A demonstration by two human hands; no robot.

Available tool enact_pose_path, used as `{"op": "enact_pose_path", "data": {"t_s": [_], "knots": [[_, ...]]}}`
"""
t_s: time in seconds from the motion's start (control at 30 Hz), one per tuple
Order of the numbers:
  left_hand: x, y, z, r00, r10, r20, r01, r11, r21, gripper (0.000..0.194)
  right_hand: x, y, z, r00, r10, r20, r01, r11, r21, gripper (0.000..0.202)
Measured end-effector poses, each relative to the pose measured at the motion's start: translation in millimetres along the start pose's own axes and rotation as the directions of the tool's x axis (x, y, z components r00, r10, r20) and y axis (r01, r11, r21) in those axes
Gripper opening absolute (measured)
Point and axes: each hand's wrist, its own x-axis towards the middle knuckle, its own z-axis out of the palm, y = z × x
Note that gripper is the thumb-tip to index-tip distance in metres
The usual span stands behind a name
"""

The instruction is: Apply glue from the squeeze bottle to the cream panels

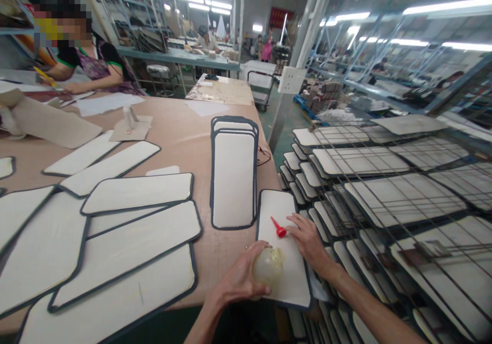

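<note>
My left hand (249,272) is wrapped round a translucent, yellowish bottle (268,268) over a cream panel with a dark edge (294,277). On that same panel lies a red nozzle cap (281,230) with a long thin tip. My right hand (307,236) is beside the cap, its fingers reaching over the panel; whether the fingertips touch the cap is hard to tell. Just beyond, a stack of similar panels (235,180) stands squared up on the brown table (203,267).
Several loose panels (142,193) overlap on the left. A wire rack (403,180) loaded with panels stands close on the right. A metal post (286,98) rises past the table's far right corner. A co-worker (92,62) sits at the far left.
</note>
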Motion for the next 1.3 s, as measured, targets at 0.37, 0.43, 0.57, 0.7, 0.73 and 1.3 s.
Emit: {"op": "enact_pose_path", "data": {"t_s": [0.37,0.43,0.57,0.7,0.73,1.3], "knots": [[2,-5,15.3,0.999,0.008,0.053,-0.010,1.000,0.026,0.079,14,3,-6,0.998,-0.006,0.059,0.002,0.998,0.070,0.008],[1,-6,15.5,0.999,0.016,0.032,-0.017,1.000,0.018,0.079,17,3,-10,0.995,0.018,0.094,-0.028,0.993,0.111,0.009],[1,-6,12.6,1.000,0.017,0.018,-0.016,1.000,-0.020,0.080,22,5,-17,0.980,0.074,0.185,-0.118,0.964,0.240,0.013],[0,-8,11.0,1.000,-0.003,0.027,0.004,0.999,-0.032,0.080,29,9,-25,0.942,0.148,0.300,-0.262,0.885,0.386,0.033],[-1,-8,11.2,1.000,-0.006,0.027,0.007,0.999,-0.036,0.080,31,10,-27,0.930,0.166,0.328,-0.300,0.859,0.416,0.037],[-61,4,-18.5,0.913,-0.143,-0.383,-0.111,0.815,-0.569,0.083,61,-43,-48,0.905,0.378,0.197,-0.389,0.542,0.745,0.055]]}}
